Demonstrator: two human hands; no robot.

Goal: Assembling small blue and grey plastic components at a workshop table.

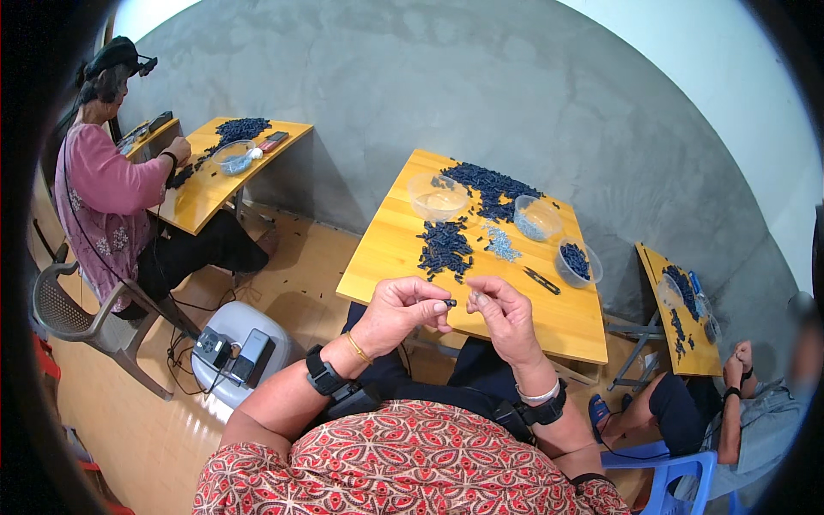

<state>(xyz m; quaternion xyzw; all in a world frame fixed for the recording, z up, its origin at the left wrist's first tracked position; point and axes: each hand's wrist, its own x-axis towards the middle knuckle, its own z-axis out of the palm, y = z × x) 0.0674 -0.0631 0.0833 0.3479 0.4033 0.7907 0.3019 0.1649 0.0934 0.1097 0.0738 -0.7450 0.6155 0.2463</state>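
Just past the near edge of the yellow wooden table [382, 245], my left hand [396, 316] pinches a small dark tubular piece [450, 302] between thumb and fingers. My right hand [506, 319] is close beside it, fingertips pressed together; whatever they hold is too small to make out. A small gap separates the two hands. Beyond them lies a heap of similar dark pieces [445, 249]. Small light-blue pieces [500, 243] are scattered to its right. Dark tweezers or a similar slim tool [542, 281] lie farther right.
A clear bowl [418, 202], a second bowl [554, 212] with light-blue bits, a third bowl [594, 264] with dark pieces, and a larger dark heap [493, 184] are on the table. People sit at side tables left and right. A grey stool [219, 330] holds devices and cables.
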